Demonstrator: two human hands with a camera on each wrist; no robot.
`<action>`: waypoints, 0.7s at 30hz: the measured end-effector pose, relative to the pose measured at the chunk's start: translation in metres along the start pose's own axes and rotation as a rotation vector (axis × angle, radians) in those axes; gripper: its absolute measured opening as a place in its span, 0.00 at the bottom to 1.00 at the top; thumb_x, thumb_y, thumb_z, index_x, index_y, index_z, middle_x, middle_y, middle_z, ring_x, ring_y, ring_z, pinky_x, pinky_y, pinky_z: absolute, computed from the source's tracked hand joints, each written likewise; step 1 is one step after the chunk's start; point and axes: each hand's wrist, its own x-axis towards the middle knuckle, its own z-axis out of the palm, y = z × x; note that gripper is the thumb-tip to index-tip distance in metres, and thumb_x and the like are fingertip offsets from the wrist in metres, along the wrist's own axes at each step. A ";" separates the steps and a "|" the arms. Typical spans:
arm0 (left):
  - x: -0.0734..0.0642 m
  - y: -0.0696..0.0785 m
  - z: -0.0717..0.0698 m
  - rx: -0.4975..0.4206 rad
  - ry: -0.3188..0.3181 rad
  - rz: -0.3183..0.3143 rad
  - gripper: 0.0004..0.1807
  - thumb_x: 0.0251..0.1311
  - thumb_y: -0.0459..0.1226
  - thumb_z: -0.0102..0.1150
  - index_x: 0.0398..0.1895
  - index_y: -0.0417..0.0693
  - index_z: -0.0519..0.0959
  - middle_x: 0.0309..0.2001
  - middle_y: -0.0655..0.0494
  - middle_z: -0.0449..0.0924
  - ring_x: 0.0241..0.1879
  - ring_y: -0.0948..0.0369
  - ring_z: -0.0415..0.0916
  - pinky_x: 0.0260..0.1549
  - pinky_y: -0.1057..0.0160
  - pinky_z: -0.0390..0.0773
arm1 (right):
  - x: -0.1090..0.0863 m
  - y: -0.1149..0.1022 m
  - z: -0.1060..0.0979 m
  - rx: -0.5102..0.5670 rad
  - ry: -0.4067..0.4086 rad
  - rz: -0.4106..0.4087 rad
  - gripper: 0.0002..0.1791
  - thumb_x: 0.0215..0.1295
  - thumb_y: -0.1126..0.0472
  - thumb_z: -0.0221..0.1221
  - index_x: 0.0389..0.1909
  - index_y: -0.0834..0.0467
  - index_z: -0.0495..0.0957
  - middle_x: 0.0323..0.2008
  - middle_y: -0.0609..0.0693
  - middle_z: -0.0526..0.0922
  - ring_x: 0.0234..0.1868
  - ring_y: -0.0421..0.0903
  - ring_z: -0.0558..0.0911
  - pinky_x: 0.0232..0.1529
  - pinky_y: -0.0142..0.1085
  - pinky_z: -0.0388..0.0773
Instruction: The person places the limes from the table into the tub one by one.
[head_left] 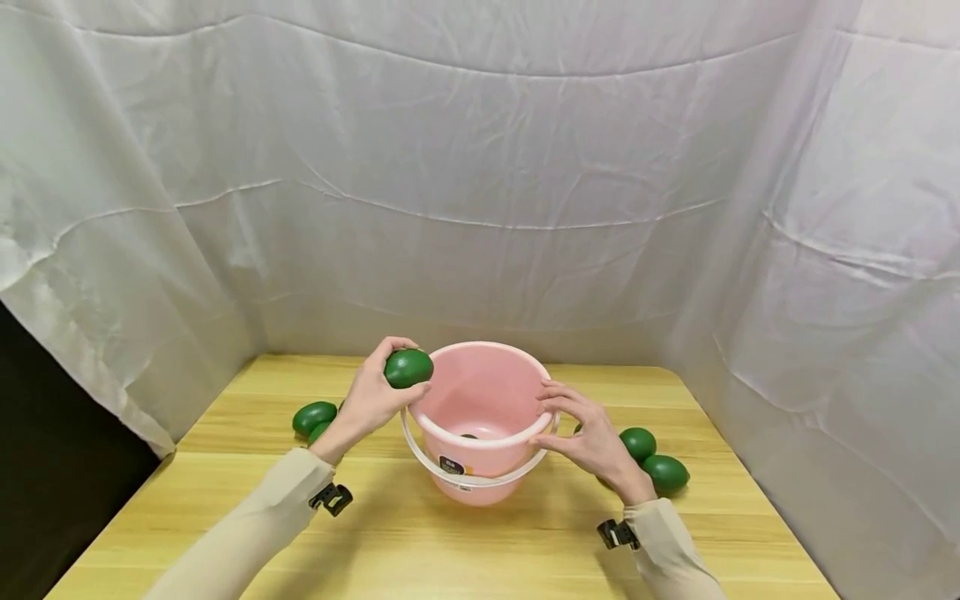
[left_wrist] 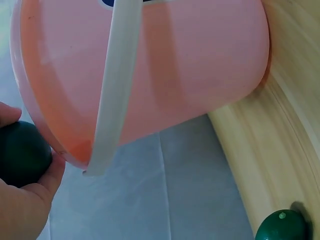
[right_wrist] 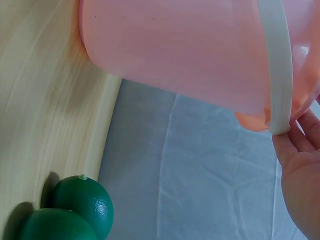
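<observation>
A pink bucket (head_left: 480,492) with a white handle (left_wrist: 117,85) stands upright on the table, its mouth tipped toward my view. My left hand (head_left: 372,397) holds a smooth, dark-green oval fruit (head_left: 408,367) at the bucket's left rim, between thumb and fingers. That same fruit (left_wrist: 22,154) appears beside the rim in the left wrist view. On the opposite side, my right hand (head_left: 588,437) grips the rim near the handle's joint, fingers over the edge. Part of another green fruit (head_left: 468,436) shows inside on the bucket's floor; the rest is hidden by the front wall.
Green fruits (head_left: 313,417) lie on the wooden table (head_left: 420,558) to the left, partly behind my left wrist. Several more (head_left: 665,474) lie to the right, some partly covered by my right hand. Pale grey cloth (head_left: 480,167) hangs behind and at both sides.
</observation>
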 end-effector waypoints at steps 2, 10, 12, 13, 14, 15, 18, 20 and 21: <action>0.001 0.000 0.001 0.030 -0.004 -0.001 0.29 0.50 0.39 0.75 0.55 0.58 0.74 0.50 0.49 0.80 0.43 0.51 0.80 0.40 0.54 0.82 | 0.000 0.001 0.000 -0.005 0.006 -0.010 0.25 0.43 0.59 0.77 0.46 0.52 0.83 0.56 0.61 0.80 0.63 0.57 0.75 0.65 0.25 0.69; 0.008 0.002 0.008 0.095 -0.054 0.036 0.33 0.47 0.39 0.77 0.58 0.58 0.74 0.52 0.52 0.81 0.43 0.53 0.81 0.41 0.54 0.83 | 0.000 0.000 -0.001 -0.006 0.010 0.000 0.25 0.43 0.60 0.78 0.45 0.51 0.83 0.56 0.59 0.80 0.63 0.57 0.75 0.65 0.26 0.68; 0.010 0.002 0.009 0.115 -0.062 0.052 0.33 0.46 0.38 0.78 0.57 0.56 0.73 0.50 0.51 0.82 0.42 0.54 0.81 0.40 0.55 0.83 | 0.001 -0.001 0.000 -0.006 0.013 0.006 0.24 0.42 0.60 0.78 0.45 0.51 0.83 0.56 0.59 0.80 0.63 0.57 0.75 0.65 0.26 0.68; 0.010 0.002 0.009 0.128 -0.065 0.061 0.34 0.45 0.38 0.78 0.57 0.55 0.72 0.49 0.51 0.82 0.41 0.54 0.81 0.40 0.55 0.83 | 0.001 -0.001 0.000 -0.005 0.012 0.010 0.25 0.42 0.61 0.78 0.45 0.51 0.83 0.56 0.59 0.80 0.63 0.57 0.75 0.65 0.26 0.68; 0.011 0.002 0.010 0.141 -0.066 0.071 0.33 0.45 0.37 0.78 0.56 0.53 0.73 0.48 0.51 0.82 0.41 0.54 0.81 0.39 0.56 0.83 | 0.001 -0.002 0.000 -0.006 0.013 0.010 0.24 0.42 0.61 0.78 0.44 0.52 0.83 0.56 0.59 0.80 0.63 0.57 0.75 0.65 0.26 0.68; 0.011 0.002 0.010 0.158 -0.069 0.084 0.33 0.45 0.37 0.78 0.56 0.52 0.74 0.48 0.50 0.82 0.40 0.54 0.81 0.39 0.56 0.83 | 0.001 -0.002 0.001 -0.005 0.013 0.012 0.25 0.41 0.61 0.78 0.44 0.52 0.83 0.56 0.60 0.80 0.63 0.57 0.75 0.65 0.25 0.68; 0.010 0.001 0.011 0.202 -0.083 0.123 0.33 0.45 0.36 0.78 0.58 0.48 0.75 0.49 0.49 0.82 0.41 0.55 0.80 0.38 0.57 0.82 | 0.001 -0.002 0.003 0.000 0.016 0.012 0.26 0.39 0.62 0.79 0.43 0.54 0.83 0.55 0.60 0.81 0.63 0.58 0.75 0.66 0.26 0.66; 0.010 0.001 0.012 0.207 -0.096 0.138 0.34 0.46 0.36 0.77 0.59 0.47 0.75 0.51 0.48 0.81 0.42 0.55 0.80 0.39 0.57 0.82 | 0.001 -0.003 0.003 0.007 0.020 0.003 0.26 0.38 0.63 0.79 0.43 0.55 0.83 0.55 0.60 0.81 0.63 0.60 0.75 0.67 0.26 0.66; 0.010 0.001 0.013 0.206 -0.102 0.139 0.34 0.46 0.36 0.77 0.59 0.47 0.75 0.51 0.48 0.81 0.42 0.55 0.80 0.40 0.57 0.82 | 0.001 -0.003 0.003 0.012 0.021 0.000 0.26 0.37 0.64 0.79 0.43 0.55 0.83 0.55 0.61 0.80 0.63 0.60 0.75 0.67 0.27 0.66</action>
